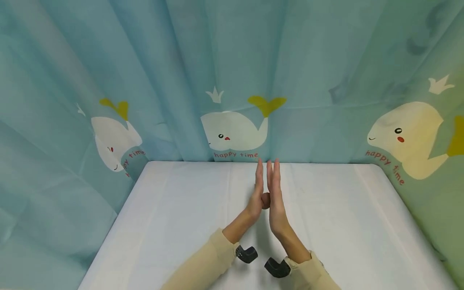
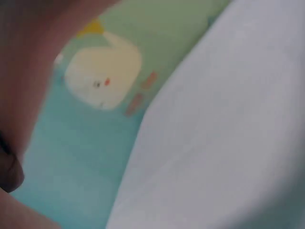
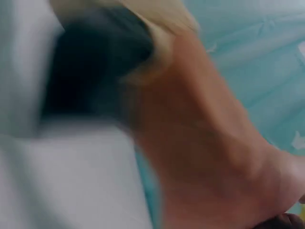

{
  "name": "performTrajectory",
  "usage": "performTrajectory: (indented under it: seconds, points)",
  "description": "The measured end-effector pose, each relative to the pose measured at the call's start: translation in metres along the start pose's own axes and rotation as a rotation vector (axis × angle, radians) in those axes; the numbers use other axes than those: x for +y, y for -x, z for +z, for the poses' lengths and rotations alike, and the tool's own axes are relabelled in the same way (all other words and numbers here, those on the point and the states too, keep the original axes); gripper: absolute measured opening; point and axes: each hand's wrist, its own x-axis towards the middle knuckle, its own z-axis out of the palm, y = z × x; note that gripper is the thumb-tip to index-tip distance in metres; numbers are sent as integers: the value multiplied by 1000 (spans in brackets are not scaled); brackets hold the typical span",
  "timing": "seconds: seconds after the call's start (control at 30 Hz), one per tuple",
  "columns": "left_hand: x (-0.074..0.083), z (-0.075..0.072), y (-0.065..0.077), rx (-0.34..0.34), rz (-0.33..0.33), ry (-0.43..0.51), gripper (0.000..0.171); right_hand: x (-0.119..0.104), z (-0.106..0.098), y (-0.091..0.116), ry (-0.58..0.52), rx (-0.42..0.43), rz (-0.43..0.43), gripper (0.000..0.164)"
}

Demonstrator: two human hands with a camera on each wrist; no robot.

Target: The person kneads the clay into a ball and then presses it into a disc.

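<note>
Between my two upright palms sits a small brown ball (image 1: 266,200), above the white table in the head view. My left hand (image 1: 255,198) lies flat against its left side, fingers straight and pointing away from me. From the right, the palm of my right hand (image 1: 277,207) presses on it, also with straight fingers. Most of the ball is hidden by the palms. The left wrist view catches part of the brown ball (image 2: 11,174) at its left edge; in the right wrist view a dark brown bit of it (image 3: 281,222) shows at the bottom.
A white table (image 1: 188,201) spreads under the hands. Blue-green curtains (image 1: 308,80) printed with whales hang behind it and along both sides. Black wrist devices (image 1: 247,254) stick out from the beige sleeves (image 1: 206,262).
</note>
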Motion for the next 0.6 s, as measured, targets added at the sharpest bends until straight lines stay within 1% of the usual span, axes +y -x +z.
performTrajectory:
  seconds: [0.07, 0.13, 0.2, 0.27, 0.33, 0.37, 0.4, 0.5, 0.53, 0.57, 0.6]
  points:
    - [0, 4, 8, -30, -12, 39, 63, -3, -4, -6, 11, 29, 37, 53]
    - [6, 8, 14, -47, 14, 50, 64, 1, -10, -14, 11, 53, 81, 54]
    - [15, 11, 16, -90, 47, 25, 65, 12, -18, -20, -26, 76, 116, 54]
    - [22, 14, 17, -147, 62, -24, 68, 25, -25, -24, -104, 87, 136, 54]
    - [26, 16, 14, -169, 63, -55, 72, 35, -26, -21, -165, 99, 142, 55]
    - [27, 15, 11, -159, 60, -68, 73, 39, -25, -19, -183, 94, 131, 56]
    - [27, 14, 7, -132, 58, -67, 73, 41, -23, -15, -187, 80, 113, 57]
    - [24, 6, -7, -6, 66, -89, 68, 39, -9, -1, -147, 32, 38, 58]
    - [22, 4, -11, 21, 64, -106, 68, 37, -4, 3, -147, 22, 11, 58]
    - [20, 2, -13, 34, 58, -137, 68, 35, -1, 6, -158, 20, -12, 58]
    - [19, 0, -15, 32, 54, -171, 70, 33, 1, 7, -170, 27, -33, 58]
